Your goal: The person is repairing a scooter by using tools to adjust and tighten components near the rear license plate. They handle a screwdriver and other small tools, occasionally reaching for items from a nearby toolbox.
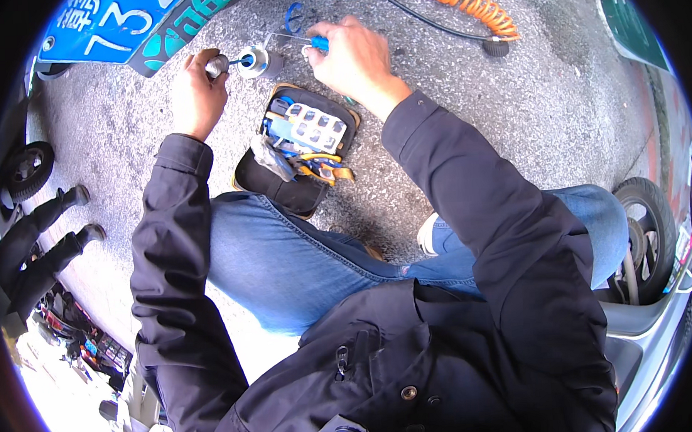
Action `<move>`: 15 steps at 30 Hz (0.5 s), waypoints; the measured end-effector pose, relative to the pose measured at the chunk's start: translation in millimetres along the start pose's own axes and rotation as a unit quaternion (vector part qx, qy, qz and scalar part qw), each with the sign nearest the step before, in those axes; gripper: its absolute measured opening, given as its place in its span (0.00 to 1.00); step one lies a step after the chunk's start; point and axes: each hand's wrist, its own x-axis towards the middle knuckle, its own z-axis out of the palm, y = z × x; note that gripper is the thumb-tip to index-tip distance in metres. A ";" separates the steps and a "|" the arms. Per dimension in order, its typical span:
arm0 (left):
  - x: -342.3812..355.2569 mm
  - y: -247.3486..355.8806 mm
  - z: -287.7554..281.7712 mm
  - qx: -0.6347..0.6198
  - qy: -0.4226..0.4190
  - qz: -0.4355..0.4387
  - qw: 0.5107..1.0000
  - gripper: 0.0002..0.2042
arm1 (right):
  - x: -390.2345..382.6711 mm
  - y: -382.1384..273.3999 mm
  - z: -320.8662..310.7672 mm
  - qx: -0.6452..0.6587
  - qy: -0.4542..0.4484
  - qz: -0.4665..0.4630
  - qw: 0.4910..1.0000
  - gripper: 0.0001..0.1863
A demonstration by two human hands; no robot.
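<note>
My left hand (199,99) is closed round a grey metal cap (217,65). A short blue-tinted stem runs from the cap to the mouth of a small open metal can (270,65); its end is too small to make out. In my right hand (357,59) is a blue-handled tool (320,43) with a thin shaft pointing left, its tip above the far side of the can. A small pale piece seems to hang at that tip. Nearer to me lies an unzipped black tool case (310,100), with a white blister sheet (317,129) and yellow-handled pliers (328,170).
A blue ring-shaped thing (294,17) lies beyond the can. An orange coiled hose (472,6) and a black hose are at the far right. A blue plate (106,29) overhangs the far left. Wheels stand at the left and right (644,238); another person's legs (41,229) are at the left.
</note>
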 end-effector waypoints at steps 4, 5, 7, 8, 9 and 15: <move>-2.0 0.7 -1.6 0.014 0.018 0.019 1.000 0.18 | -4.6 -5.6 7.4 0.027 0.002 -0.027 0.999 0.13; -2.2 9.2 -4.9 -0.017 0.014 -0.009 1.000 0.15 | -4.4 -7.5 8.1 0.025 0.000 -0.035 0.999 0.12; -2.3 11.5 -7.4 -0.012 0.014 -0.007 1.000 0.16 | -4.5 -10.4 8.2 0.028 -0.002 -0.053 0.998 0.12; -3.5 11.8 -8.4 -0.010 0.015 -0.008 1.000 0.16 | -4.7 -11.9 8.3 0.029 -0.004 -0.062 0.998 0.11; -5.2 12.2 -9.1 -0.018 0.020 -0.002 1.000 0.16 | -4.2 -12.9 8.3 0.022 -0.006 -0.068 0.997 0.11; -8.9 3.4 -10.5 0.006 0.045 0.025 0.999 0.19 | -3.4 -20.6 10.3 -0.004 -0.036 -0.081 0.996 0.13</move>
